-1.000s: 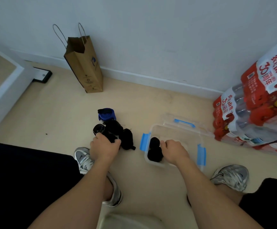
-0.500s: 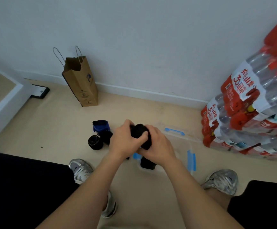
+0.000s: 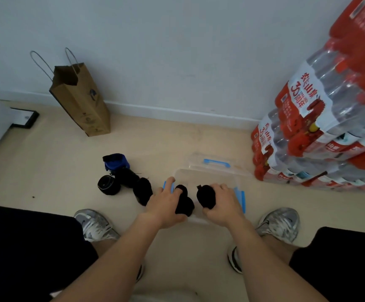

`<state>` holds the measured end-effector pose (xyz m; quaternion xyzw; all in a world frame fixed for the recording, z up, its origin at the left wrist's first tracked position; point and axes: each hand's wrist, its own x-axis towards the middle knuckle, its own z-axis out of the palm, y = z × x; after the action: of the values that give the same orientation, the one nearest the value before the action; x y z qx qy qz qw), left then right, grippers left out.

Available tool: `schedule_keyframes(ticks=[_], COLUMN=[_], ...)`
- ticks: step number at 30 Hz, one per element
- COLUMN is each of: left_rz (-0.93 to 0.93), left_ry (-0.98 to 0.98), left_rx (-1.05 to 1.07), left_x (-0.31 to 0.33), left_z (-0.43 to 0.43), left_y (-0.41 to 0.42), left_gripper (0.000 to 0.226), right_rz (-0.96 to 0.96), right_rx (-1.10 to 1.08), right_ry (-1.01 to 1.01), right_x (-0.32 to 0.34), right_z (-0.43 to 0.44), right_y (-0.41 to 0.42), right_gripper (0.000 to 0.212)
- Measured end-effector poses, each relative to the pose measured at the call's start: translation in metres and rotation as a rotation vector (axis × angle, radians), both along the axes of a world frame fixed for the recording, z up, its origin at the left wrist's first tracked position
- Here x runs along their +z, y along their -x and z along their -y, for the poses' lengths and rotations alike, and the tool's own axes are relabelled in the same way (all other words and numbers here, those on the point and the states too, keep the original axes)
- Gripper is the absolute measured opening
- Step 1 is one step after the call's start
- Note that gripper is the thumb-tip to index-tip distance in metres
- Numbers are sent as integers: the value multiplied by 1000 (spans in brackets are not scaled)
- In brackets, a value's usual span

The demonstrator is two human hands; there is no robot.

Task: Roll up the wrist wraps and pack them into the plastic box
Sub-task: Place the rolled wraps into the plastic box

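Note:
A clear plastic box with blue clips sits on the floor between my feet. Inside its near left part lie black rolled wraps. My left hand rests over the box's left edge, its fingers touching those rolls. My right hand grips another black rolled wrap just over the box's middle. To the left on the floor lie more rolls: a black one, a black one on end, another black one and a blue-and-black one.
The box's clear lid with a blue handle lies behind the box. A brown paper bag leans on the wall at back left. Stacked packs of bottled water stand at right. My two shoes flank the box.
Both hands came down from holding one black roll together in the air. The right hand now has that roll over the box, and the left hand has dropped to the rolls inside.

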<state>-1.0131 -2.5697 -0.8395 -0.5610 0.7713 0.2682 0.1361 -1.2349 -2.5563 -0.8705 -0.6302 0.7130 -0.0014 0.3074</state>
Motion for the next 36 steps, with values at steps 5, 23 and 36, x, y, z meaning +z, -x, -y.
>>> schedule_keyframes(ticks=[5,23,36], left_rz=[41,-210,-364], left_ry=[12,-2,601], left_rx=[-26,38,642], left_x=[-1,-21,-15], left_z=[11,14,12], left_y=[1,-8,-65], left_gripper=[92,115,7], right_rz=[49,226,-80], right_rx=[-70,-403,69], right_ry=[-40,-88,233], right_x=[-14,-37,22], right_z=[14,44,40], right_y=[-14,-43,-103], right_gripper=[59,41,35])
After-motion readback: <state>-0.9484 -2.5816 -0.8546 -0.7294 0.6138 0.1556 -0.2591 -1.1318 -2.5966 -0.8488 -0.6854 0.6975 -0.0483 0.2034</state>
